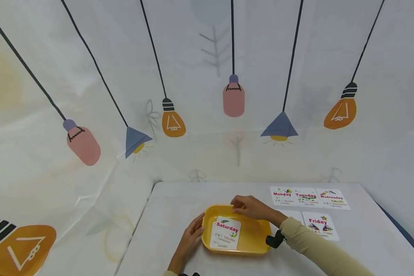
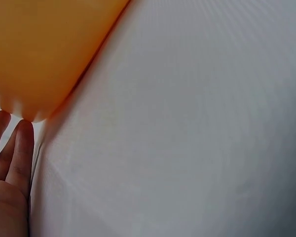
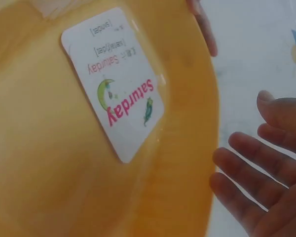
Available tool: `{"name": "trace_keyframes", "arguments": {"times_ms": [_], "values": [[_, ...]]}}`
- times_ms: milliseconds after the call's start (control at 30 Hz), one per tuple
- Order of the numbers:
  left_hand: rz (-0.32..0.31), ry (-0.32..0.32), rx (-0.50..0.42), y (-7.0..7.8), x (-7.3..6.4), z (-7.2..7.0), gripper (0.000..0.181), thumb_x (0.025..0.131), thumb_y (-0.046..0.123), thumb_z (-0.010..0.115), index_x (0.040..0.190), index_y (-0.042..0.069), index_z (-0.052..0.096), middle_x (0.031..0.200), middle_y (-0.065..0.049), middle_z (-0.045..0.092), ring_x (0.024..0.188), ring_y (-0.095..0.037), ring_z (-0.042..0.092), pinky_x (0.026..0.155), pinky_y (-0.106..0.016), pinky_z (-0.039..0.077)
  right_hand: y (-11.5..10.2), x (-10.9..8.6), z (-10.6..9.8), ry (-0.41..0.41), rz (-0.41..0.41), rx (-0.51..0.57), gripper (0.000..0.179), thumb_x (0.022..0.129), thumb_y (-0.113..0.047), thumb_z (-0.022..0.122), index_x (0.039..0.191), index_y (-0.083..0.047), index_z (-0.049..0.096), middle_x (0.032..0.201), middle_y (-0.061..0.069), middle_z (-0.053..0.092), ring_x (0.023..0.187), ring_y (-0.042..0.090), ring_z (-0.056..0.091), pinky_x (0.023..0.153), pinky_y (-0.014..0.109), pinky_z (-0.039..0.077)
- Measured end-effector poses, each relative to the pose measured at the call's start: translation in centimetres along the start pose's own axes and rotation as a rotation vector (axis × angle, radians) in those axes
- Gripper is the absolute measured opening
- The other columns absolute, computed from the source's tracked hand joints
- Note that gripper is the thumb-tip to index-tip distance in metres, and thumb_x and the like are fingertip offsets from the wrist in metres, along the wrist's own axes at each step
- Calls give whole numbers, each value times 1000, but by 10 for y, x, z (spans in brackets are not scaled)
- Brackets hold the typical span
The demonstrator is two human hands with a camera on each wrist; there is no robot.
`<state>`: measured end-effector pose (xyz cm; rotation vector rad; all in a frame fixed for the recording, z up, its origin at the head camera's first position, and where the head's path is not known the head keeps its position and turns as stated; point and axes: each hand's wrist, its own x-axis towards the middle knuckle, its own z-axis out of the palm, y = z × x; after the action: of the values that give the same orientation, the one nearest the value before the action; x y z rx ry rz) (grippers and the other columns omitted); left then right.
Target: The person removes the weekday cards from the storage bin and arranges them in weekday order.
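Observation:
A yellow tray [image 1: 255,239] rests on the table with a white Saturday card [image 1: 225,233] lying inside its left part. My left hand [image 1: 189,236] is at the tray's left side. In the left wrist view its straight fingertips [image 2: 24,129] touch the tray's outer wall. Above the far rim is my right hand [image 1: 251,207], holding nothing. The right wrist view has the right hand's fingers [image 3: 246,180] loosely spread beside the tray's rim, with the Saturday card [image 3: 116,84] upside down in that view.
Monday [image 1: 282,196], Tuesday [image 1: 305,197] and Wednesday [image 1: 332,199] cards form a back row at the right. Before them lie a Friday card [image 1: 320,226] and another card [image 1: 293,215], mostly hidden by my right arm. A lamp-printed white sheet [image 1: 200,153] hangs behind the table.

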<state>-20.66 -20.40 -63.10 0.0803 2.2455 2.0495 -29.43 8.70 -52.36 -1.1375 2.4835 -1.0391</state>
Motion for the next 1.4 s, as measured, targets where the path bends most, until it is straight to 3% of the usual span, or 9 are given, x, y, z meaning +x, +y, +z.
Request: {"name": "trace_keyframes", "arguments": {"times_ms": [200, 433, 733, 933, 1100, 1400], "values": [[0, -10, -9, -2, -7, 0, 57, 103, 30, 55, 154, 10, 39, 158, -19, 39, 144, -37, 41, 100, -24, 52, 8, 2, 15, -39, -44, -20, 29, 98, -24, 64, 118, -3, 63, 109, 9, 75, 97, 13, 71, 85, 25, 59], [12, -25, 1, 3, -2, 0, 57, 103, 32, 54, 154, 14, 39, 159, -16, 38, 144, -34, 41, 101, -25, 51, 17, 9, 20, -37, -49, -66, 31, 97, -25, 65, 119, -3, 66, 116, 10, 74, 104, 19, 71, 88, 29, 59], [9, -16, -1, 7, 1, -1, 57, 103, 32, 55, 154, 13, 39, 159, -14, 38, 145, -34, 40, 102, -27, 51, 32, 16, 30, -52, 15, 20, 35, 98, -30, 63, 121, -3, 67, 116, 5, 74, 106, 16, 69, 91, 31, 58], [20, -33, -22, 5, -1, 2, 55, 103, 28, 54, 154, 12, 39, 159, -16, 37, 145, -36, 40, 100, -20, 50, 37, 12, 40, -56, 84, 58, 36, 99, -32, 61, 125, -7, 67, 119, 2, 73, 108, 15, 68, 93, 33, 57], [39, -37, -19, 4, 0, 2, 54, 104, 27, 53, 154, 12, 39, 158, -18, 38, 144, -37, 41, 98, -17, 49, 34, 10, 39, -48, 54, 47, 34, 100, -28, 61, 125, -5, 66, 119, 6, 73, 107, 16, 69, 92, 33, 58], [24, -33, -14, 4, -2, 2, 57, 103, 32, 54, 154, 12, 38, 158, -17, 38, 144, -35, 41, 99, -20, 51, 44, 13, 48, -43, -31, 27, 31, 100, -29, 62, 119, -6, 69, 112, 2, 75, 99, 6, 70, 85, 24, 58]]}}
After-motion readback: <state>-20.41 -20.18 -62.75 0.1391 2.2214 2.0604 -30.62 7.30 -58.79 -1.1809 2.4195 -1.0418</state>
